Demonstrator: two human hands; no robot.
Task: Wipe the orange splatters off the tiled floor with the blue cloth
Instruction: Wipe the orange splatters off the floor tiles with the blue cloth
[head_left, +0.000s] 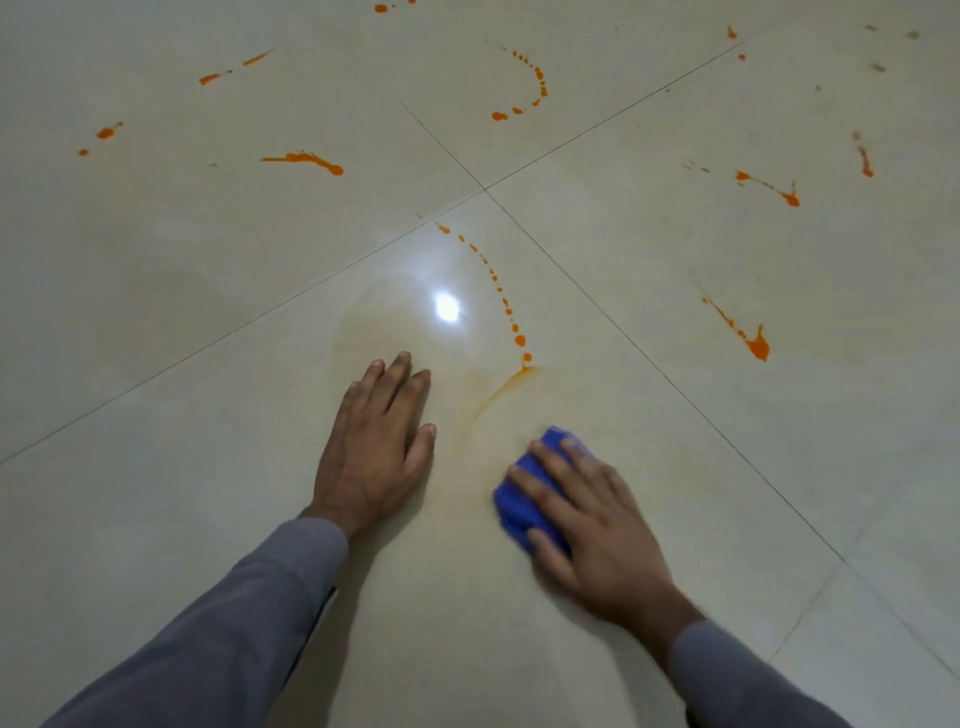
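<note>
on tiled floor (208, 291): right hand (587, 514) pressing blue cloth (524, 499), fingers clamped over it for scrubbing; left hand (376, 447) flat, fingers released, bracing.

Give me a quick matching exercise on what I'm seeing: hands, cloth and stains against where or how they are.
Things:
1. left hand
2. blue cloth
3. dotted orange trail
4. faint orange smear

States:
A. bunched under the right hand
B. flat on the bare tile, holding nothing
C. thin streak between the two hands
D. curved line of drops beside the light glare

Pairs: 1-B, 2-A, 3-D, 4-C
</note>
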